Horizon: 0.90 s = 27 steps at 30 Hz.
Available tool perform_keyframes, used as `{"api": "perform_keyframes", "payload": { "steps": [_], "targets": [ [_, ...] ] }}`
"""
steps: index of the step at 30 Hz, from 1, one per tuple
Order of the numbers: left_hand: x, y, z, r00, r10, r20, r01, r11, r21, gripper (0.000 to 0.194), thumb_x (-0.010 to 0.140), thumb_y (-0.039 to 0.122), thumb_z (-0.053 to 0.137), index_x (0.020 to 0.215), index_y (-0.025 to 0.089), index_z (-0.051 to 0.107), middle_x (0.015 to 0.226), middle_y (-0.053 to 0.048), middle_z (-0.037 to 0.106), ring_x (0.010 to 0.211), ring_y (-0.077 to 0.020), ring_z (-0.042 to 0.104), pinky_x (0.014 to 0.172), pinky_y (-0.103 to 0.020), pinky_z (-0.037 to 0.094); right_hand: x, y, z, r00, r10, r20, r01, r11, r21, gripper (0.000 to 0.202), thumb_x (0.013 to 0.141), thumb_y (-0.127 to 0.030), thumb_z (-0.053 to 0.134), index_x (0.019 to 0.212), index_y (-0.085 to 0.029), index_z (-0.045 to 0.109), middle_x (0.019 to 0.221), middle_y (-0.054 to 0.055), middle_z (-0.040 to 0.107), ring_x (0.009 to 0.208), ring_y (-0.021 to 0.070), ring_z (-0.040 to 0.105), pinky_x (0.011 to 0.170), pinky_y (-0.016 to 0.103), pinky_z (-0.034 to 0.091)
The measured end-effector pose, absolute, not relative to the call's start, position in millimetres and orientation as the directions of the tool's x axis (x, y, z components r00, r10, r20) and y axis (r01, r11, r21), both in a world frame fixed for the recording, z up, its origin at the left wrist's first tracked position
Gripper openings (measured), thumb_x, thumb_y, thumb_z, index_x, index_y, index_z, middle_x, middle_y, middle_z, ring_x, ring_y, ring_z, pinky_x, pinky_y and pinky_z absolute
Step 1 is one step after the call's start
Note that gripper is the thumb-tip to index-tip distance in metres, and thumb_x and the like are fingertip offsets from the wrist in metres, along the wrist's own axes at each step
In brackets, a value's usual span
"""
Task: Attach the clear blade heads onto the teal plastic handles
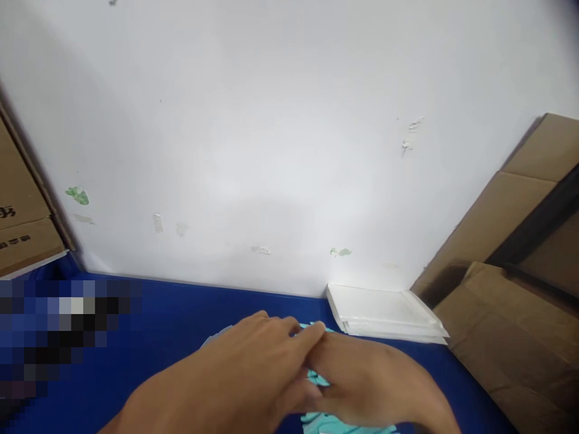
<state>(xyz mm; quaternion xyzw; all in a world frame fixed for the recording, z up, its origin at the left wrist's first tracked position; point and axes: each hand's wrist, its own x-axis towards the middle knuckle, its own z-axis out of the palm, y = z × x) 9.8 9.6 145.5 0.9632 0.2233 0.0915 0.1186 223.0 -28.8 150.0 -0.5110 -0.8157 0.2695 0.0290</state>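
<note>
My left hand (230, 367) and my right hand (375, 377) meet low in the view, with their fingers bent and overlapping. Between and beneath them shows turquoise folded material (337, 424), layered in thin strips or pleats; its exact kind is hard to make out. Both hands look closed around this material, though most fingertips are hidden. A pale blue edge (218, 335) peeks out behind my left hand, mostly covered by it.
A blue tabletop (167, 313) runs up to a white wall (280, 138) with tape scraps. Flat white packets (384, 313) lie stacked at the back right. Cardboard boxes stand on the right (520, 343) and a carton (27, 211) on the left. A blurred-out patch covers the lower left.
</note>
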Motion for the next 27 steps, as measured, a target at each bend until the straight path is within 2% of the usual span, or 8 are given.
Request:
{"api": "perform_keyframes", "payload": {
  "steps": [2,3,6,9,12,15,18,27],
  "targets": [
    [-1.0,18.4,136.9,0.883,0.432,0.187,0.403,-0.899,0.174,0.053,0.097,0.014,0.053,0.146,0.031,0.048,0.124,-0.005,0.069,0.102,-0.025,0.066,0.086,-0.035,0.047,226.7,-29.3,161.8,-0.439,0.863,-0.249,0.835,0.29,-0.467,0.031,0.095,-0.052,0.061,0.11,-0.028,0.074,0.097,0.0,0.075,0.091,0.0213,0.066,0.071,0.026,0.045],
    [-4.0,22.7,136.3,0.871,0.44,0.217,0.411,-0.896,0.169,0.053,0.096,0.012,0.052,0.146,0.031,0.049,0.121,-0.005,0.07,0.099,-0.0235,0.067,0.084,-0.034,0.047,229.5,-30.1,165.9,-0.412,0.881,-0.233,0.842,0.27,-0.467,0.034,0.097,-0.055,0.058,0.113,-0.03,0.073,0.097,-0.001,0.075,0.093,0.0217,0.066,0.072,0.027,0.046],
    [-2.4,30.2,152.0,0.794,0.528,0.302,0.437,-0.84,0.321,0.036,0.097,0.02,0.055,0.13,0.034,0.061,0.115,-0.001,0.072,0.095,-0.0184,0.068,0.08,-0.027,0.049,238.0,-34.2,173.3,-0.33,0.934,-0.135,0.852,0.233,-0.47,0.04,0.099,-0.059,0.053,0.125,-0.034,0.069,0.108,-0.001,0.074,0.102,0.0226,0.065,0.081,0.029,0.047],
    [7.2,29.9,179.3,0.66,0.65,0.376,0.434,-0.739,0.515,0.013,0.094,0.023,0.062,0.096,0.029,0.073,0.09,0.005,0.074,0.077,-0.0136,0.067,0.066,-0.021,0.048,241.5,-39.9,178.4,-0.279,0.96,-0.03,0.85,0.232,-0.473,0.039,0.1,-0.06,0.049,0.128,-0.039,0.066,0.118,-0.003,0.073,0.11,0.0223,0.063,0.088,0.03,0.047],
    [13.2,29.0,194.1,0.569,0.706,0.422,0.397,-0.685,0.61,0.013,0.09,0.024,0.064,0.081,0.026,0.074,0.075,0.006,0.072,0.061,-0.0109,0.062,0.055,-0.019,0.046,240.9,-45.3,181.8,-0.255,0.966,0.041,0.849,0.244,-0.468,0.034,0.102,-0.058,0.046,0.128,-0.044,0.065,0.123,-0.006,0.071,0.114,0.0218,0.062,0.089,0.031,0.048],
    [13.7,30.5,193.0,0.525,0.724,0.447,0.381,-0.67,0.637,0.013,0.089,0.026,0.063,0.083,0.025,0.074,0.075,0.005,0.073,0.057,-0.011,0.062,0.05,-0.019,0.045,239.6,-49.4,182.4,-0.25,0.966,0.073,0.858,0.256,-0.445,0.034,0.102,-0.058,0.046,0.128,-0.046,0.065,0.122,-0.007,0.071,0.114,0.0224,0.063,0.091,0.032,0.048],
    [12.6,31.7,188.2,0.519,0.732,0.441,0.367,-0.657,0.658,0.014,0.091,0.026,0.062,0.085,0.026,0.074,0.077,0.005,0.074,0.061,-0.0116,0.066,0.052,-0.018,0.046,238.1,-51.7,182.4,-0.264,0.961,0.082,0.864,0.274,-0.422,0.034,0.102,-0.058,0.046,0.129,-0.046,0.064,0.118,-0.008,0.073,0.11,0.0218,0.065,0.09,0.031,0.049],
    [9.3,30.1,186.4,0.524,0.728,0.443,0.378,-0.665,0.644,0.021,0.096,0.021,0.055,0.092,0.028,0.074,0.078,0.006,0.073,0.063,-0.0093,0.066,0.055,-0.017,0.046,235.1,-51.1,184.7,-0.302,0.948,0.101,0.864,0.317,-0.392,0.039,0.104,-0.056,0.043,0.129,-0.038,0.067,0.112,-0.004,0.076,0.099,0.0209,0.07,0.071,0.028,0.05]
  ]
}}
